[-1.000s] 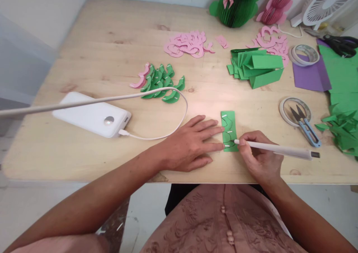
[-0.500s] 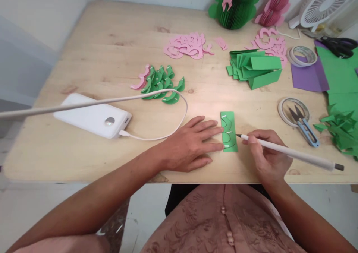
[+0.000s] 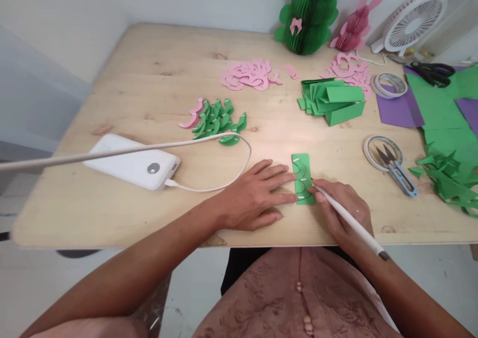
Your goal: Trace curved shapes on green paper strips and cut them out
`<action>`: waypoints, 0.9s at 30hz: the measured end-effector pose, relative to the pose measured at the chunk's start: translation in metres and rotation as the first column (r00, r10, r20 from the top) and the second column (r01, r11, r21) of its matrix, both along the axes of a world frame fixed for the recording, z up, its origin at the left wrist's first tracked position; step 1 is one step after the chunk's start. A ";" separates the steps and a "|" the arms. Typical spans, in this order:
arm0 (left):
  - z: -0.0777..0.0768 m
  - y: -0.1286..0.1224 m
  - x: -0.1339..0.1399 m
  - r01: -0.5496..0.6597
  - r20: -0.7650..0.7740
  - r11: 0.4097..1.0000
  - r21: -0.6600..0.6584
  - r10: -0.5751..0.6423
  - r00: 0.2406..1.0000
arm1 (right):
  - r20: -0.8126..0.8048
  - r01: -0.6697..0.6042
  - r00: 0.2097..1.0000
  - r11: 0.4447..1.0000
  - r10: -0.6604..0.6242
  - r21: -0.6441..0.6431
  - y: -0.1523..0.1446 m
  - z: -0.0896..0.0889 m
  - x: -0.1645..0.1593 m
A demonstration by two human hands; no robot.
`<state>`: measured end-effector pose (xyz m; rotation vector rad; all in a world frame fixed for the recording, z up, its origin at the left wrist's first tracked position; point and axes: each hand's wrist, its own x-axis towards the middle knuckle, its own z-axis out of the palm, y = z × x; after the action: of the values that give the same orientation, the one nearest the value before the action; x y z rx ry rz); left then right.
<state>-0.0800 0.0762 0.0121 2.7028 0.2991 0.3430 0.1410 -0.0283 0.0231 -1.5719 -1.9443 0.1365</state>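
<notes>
A narrow green paper strip [image 3: 303, 171] lies near the table's front edge, marked with dark curved lines and short white marks. My left hand [image 3: 256, 194] rests flat beside it, fingers spread, with two fingertips on the strip's left edge. In my right hand [image 3: 341, 208] is a white pencil [image 3: 351, 222], held in a writing grip. Its tip is at the strip's right edge, partly hidden by my fingers, and its dark end slants down to the right.
A white power bank [image 3: 130, 161] with a cable [image 3: 209, 138] lies left. Curved green pieces [image 3: 214, 121], pink cutouts [image 3: 250, 74] and folded green strips [image 3: 332, 99] lie farther back. Blue thread snips [image 3: 399, 173] rest on a tape roll [image 3: 368, 151] at right, near green scraps [image 3: 444, 176].
My right hand has moved left, and the pencil has swung steeper, its tip now at the strip. My left hand stays in place. The view has tilted up a little.
</notes>
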 end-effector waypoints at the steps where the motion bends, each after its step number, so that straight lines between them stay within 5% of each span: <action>1: 0.000 0.000 0.000 0.001 -0.004 1.000 0.001 -0.001 1.000 | 0.029 -0.024 0.999 1.000 0.023 0.020 0.000 -0.001 0.000; 11: 0.001 -0.001 0.001 0.007 0.003 1.000 0.005 -0.007 1.000 | 0.168 -0.107 0.983 0.982 0.080 0.155 -0.004 -0.005 0.001; 27: 0.001 -0.002 0.000 0.033 0.026 0.998 0.046 -0.034 0.999 | 0.230 -0.080 0.972 0.980 0.037 0.183 -0.008 -0.011 -0.001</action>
<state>-0.0801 0.0739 0.0126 2.7419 0.2407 0.3801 0.1403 -0.0360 0.0117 -1.4549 -2.1082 -0.2094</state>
